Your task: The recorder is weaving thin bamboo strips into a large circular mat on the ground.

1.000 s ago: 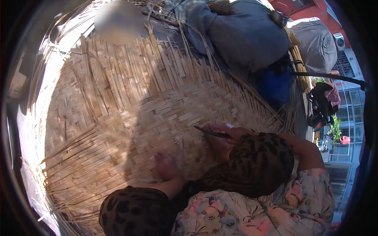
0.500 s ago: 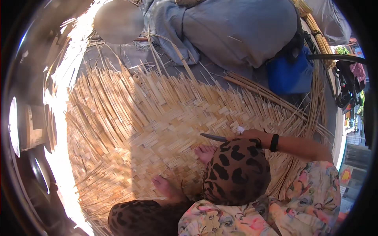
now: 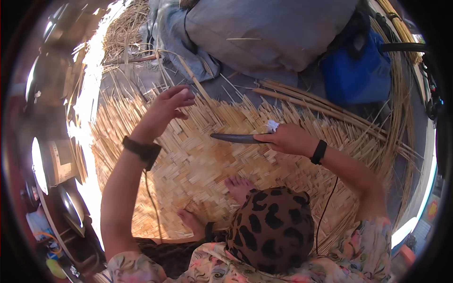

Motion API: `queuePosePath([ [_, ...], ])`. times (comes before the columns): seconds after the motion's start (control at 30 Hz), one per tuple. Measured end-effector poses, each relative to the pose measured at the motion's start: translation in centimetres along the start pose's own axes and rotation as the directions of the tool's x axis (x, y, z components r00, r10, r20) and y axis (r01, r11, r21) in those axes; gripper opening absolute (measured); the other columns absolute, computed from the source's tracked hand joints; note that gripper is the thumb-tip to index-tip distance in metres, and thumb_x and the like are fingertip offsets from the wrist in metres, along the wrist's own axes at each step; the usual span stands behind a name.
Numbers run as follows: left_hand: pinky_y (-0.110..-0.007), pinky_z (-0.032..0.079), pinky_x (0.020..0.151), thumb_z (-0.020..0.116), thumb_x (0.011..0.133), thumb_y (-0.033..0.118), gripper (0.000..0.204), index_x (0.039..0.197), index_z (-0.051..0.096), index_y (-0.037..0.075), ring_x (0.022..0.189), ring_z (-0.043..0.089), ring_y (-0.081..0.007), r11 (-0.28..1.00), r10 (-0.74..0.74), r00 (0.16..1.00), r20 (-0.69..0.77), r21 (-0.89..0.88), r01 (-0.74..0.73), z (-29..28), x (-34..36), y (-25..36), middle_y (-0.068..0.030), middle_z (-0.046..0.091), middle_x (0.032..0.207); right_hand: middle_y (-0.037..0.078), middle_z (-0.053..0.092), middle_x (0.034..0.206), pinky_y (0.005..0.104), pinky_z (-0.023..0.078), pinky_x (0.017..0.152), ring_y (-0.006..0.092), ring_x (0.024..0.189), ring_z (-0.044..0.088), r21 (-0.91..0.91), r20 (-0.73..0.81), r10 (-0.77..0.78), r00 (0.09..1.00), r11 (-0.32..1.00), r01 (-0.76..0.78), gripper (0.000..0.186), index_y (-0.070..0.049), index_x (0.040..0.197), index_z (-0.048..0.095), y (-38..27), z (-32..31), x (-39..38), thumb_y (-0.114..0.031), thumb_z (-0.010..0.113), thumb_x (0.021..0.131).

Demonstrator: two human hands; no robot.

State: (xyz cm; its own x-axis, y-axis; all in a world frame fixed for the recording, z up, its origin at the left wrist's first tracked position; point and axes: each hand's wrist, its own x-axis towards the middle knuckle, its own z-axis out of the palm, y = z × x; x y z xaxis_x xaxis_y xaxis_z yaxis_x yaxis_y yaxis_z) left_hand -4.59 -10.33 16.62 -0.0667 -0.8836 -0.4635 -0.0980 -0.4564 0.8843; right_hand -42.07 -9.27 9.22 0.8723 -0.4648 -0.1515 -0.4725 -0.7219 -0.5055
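My right hand is closed on a dark curved blade tool, which points left above a woven mat of pale split strips. A small white wad or wrapping shows at that hand. My left hand is raised over the mat's frayed far edge, fingers bent and apart, nothing visible in them. Loose strip ends stand up just beside it. My bare feet are on the mat below my hands, next to my leopard-print knee.
A grey cloth-covered heap and a blue container lie beyond the mat. Long canes and bundled straw are at the right. Loose straw lies at the far left, with sunlit clutter along the left rim.
My left arm has come into view and reached up to the far edge. My right hand has shifted up and left with the tool. The whole view has turned and shifted.
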Motion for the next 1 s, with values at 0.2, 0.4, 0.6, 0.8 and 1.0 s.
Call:
queuePosePath([
  [0.2, -0.035, 0.055, 0.086, 0.056, 0.104, 0.033, 0.045, 0.132, 0.053, -0.002, 0.117, 0.061, -0.0256, 0.878, -0.195, 0.959, -0.204, -0.473, 0.078, 1.1, 11.9, -6.8, -0.0139, 0.06, 0.124, 0.01, 0.062, 0.072, 0.044, 0.051, 0.058, 0.0286, 0.068, 0.065, -0.15, 0.012, -0.029, 0.999, 0.988, 0.031, 0.044, -0.03, 0.133, 0.064, 4.4, -1.3, 5.3, -0.02, 0.064, 0.09],
  [0.4, -0.033, 0.06, 0.083, 0.061, 0.101, 0.016, 0.025, 0.115, 0.061, -0.004, 0.093, 0.069, -0.0223, 0.855, -0.081, 0.964, -0.252, -0.515, -0.063, 2.1, 11.4, -10.8, -0.0103, 0.065, 0.093, 0.012, 0.066, 0.082, 0.045, 0.053, 0.068, 0.031, 0.075, 0.066, -0.027, 0.18, 0.094, 0.979, 0.996, -0.091, 0.041, -0.032, 0.137, 0.061, 7.0, -0.4, 11.3, -0.03, 0.06, 0.096],
  [0.6, -0.028, 0.056, 0.069, 0.072, 0.091, 0.017, 0.014, 0.102, 0.072, 0.008, 0.077, 0.068, -0.0169, 0.614, 0.682, 0.723, 0.109, 0.452, -0.647, 7.9, 2.2, -2.7, -0.0016, 0.07, 0.087, 0.013, 0.07, 0.09, 0.0411, 0.053, 0.073, 0.0306, 0.083, 0.068, 0.145, 0.217, 0.073, 0.973, 0.984, -0.107, 0.042, -0.027, 0.137, 0.062, 9.5, 0.7, 11.8, -0.026, 0.062, 0.095],
  [0.8, -0.027, 0.053, 0.068, 0.071, 0.093, 0.019, 0.018, 0.106, 0.075, 0.006, 0.076, 0.068, -0.0172, 0.254, 0.661, 0.75, 0.023, 0.934, -0.253, -11.7, -13.3, 6.8, -0.0048, 0.072, 0.087, 0.022, 0.07, 0.104, 0.043, 0.051, 0.075, 0.0397, 0.081, 0.065, -0.02, 0.089, 0.01, 0.996, 1.0, -0.008, 0.045, -0.015, 0.137, 0.061, 5.4, -4.0, 11.2, -0.017, 0.067, 0.092],
  [1.0, -0.033, 0.052, 0.066, 0.072, 0.091, 0.017, 0.014, 0.101, 0.075, 0.008, 0.074, 0.067, -0.0231, 0.353, 0.509, 0.792, -0.337, 0.921, 0.165, -16.2, -33.0, -2.3, -0.0078, 0.071, 0.085, 0.016, 0.07, 0.091, 0.0404, 0.052, 0.071, 0.0352, 0.075, 0.064, -0.121, 0.015, -0.096, 0.995, 0.988, 0.097, 0.05, -0.018, 0.135, 0.064, -2.8, -5.0, 10.3, -0.011, 0.073, 0.086],
])
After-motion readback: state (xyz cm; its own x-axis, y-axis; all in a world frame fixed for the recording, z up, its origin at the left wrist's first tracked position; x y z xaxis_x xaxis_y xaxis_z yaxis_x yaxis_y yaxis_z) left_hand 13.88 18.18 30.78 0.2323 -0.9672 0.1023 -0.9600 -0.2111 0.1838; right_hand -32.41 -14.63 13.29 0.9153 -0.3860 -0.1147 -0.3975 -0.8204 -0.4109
